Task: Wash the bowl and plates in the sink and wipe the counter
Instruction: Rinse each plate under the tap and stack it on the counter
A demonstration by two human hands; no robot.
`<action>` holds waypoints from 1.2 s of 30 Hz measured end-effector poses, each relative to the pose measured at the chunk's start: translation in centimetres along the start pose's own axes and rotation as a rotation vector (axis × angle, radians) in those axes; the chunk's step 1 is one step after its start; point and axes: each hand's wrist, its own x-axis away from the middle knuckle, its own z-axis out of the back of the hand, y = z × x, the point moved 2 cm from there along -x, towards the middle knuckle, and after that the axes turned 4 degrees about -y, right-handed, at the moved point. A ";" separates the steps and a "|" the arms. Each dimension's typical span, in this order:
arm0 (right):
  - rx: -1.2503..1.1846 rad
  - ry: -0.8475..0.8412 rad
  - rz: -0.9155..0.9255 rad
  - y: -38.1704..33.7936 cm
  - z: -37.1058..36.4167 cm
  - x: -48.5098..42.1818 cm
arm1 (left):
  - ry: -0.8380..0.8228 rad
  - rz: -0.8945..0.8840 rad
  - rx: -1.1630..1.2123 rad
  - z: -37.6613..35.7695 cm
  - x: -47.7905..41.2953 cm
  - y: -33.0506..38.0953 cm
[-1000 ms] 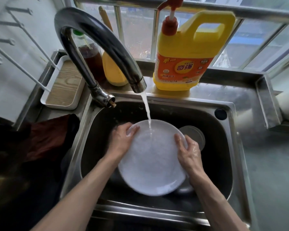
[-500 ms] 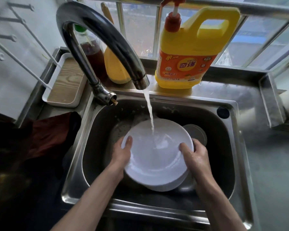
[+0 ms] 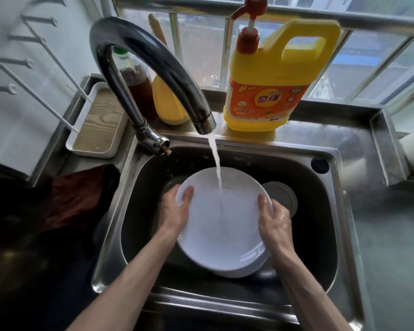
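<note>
Tilted further toward the camera than half a second ago, the white plate (image 3: 221,225) sits mid-frame inside the steel sink (image 3: 110,235), where I see water (image 3: 216,163) from the faucet (image 3: 153,75) striking its upper half. The left hand (image 3: 175,211) grips the plate's left rim, thumb across its face. The right hand (image 3: 274,220) clasps the right rim. A bowl (image 3: 285,197) lies just behind that hand. A yellow detergent bottle (image 3: 273,91) stands on the ledge at upper centre-right.
</note>
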 end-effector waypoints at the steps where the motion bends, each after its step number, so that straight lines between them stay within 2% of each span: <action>1: 0.000 -0.060 0.001 0.0 0.0 -0.2 | -0.002 -0.033 -0.047 0.4 -0.3 0.0; 3: 0.024 -0.162 -0.005 -0.1 0.1 -0.7 | -0.027 -0.109 -0.158 1.3 -1.3 0.6; 6: 0.024 -0.247 0.003 -0.7 -0.1 -1.2 | -0.189 -0.201 -0.274 1.5 -2.7 1.5; 9: -0.008 -0.201 0.002 -1.2 -0.1 -1.4 | -0.193 -0.230 -0.365 1.1 -3.3 1.8; 12: 0.025 -0.107 0.070 -1.1 0.0 -1.2 | -0.044 -0.311 -0.659 -0.2 -2.3 1.8; 14: 0.015 -0.051 0.073 -0.8 -0.4 -0.6 | -0.006 -0.400 -0.814 -2.2 -1.0 2.0; 18: 0.001 0.045 0.088 -0.1 -2.4 0.9 | -0.155 -0.495 -0.908 -6.7 0.4 2.2; 21: -0.056 0.086 0.076 -0.6 -3.4 2.1 | -0.124 -0.561 -0.920 -8.0 0.5 2.2; 23: -0.045 0.089 0.103 -0.7 -3.4 2.8 | 0.006 -0.530 -0.863 -7.0 -0.4 2.6; 25: -0.052 0.119 0.126 -0.6 -2.8 3.3 | 0.142 -0.463 -0.905 -4.9 -1.6 2.3; 27: -0.075 0.154 0.132 -0.5 -1.9 3.4 | 0.113 -0.292 -0.915 -2.7 -2.5 1.4; 29: -0.130 0.152 0.120 -0.6 -1.6 3.4 | 0.084 -0.108 -0.783 -1.2 -2.3 0.7; 30: -0.123 0.152 0.123 -0.8 -1.7 3.3 | 0.112 -0.083 -0.738 -1.1 -1.9 0.6; 36: -0.036 0.136 0.146 -1.1 -3.3 3.6 | 0.313 -0.192 -0.837 -3.3 -2.3 2.9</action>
